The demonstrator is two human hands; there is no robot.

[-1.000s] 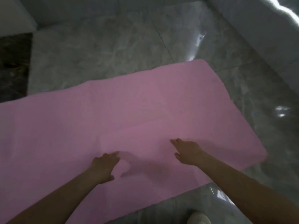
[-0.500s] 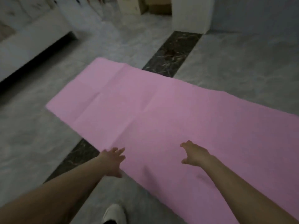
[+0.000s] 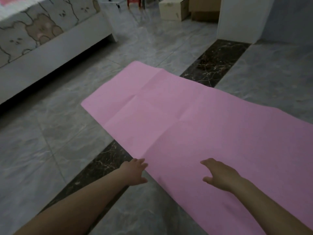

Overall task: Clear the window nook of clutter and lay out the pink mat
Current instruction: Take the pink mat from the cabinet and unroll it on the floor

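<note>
Mat (image 3: pixel 194 119) lies flat on floor (image 3: pixel 50 141). Left hand (image 3: pixel 135 172) spread at mat's edge; right hand (image 3: pixel 220 175) spread over it

A single wide-angle view from a head-worn camera looks forward and steeply down from standing height, with both forearms reaching in from the near edge, the pink mat (image 3: pixel 194 133) running from near right towards far left, and a bed (image 3: pixel 50 36) at far left.
</note>
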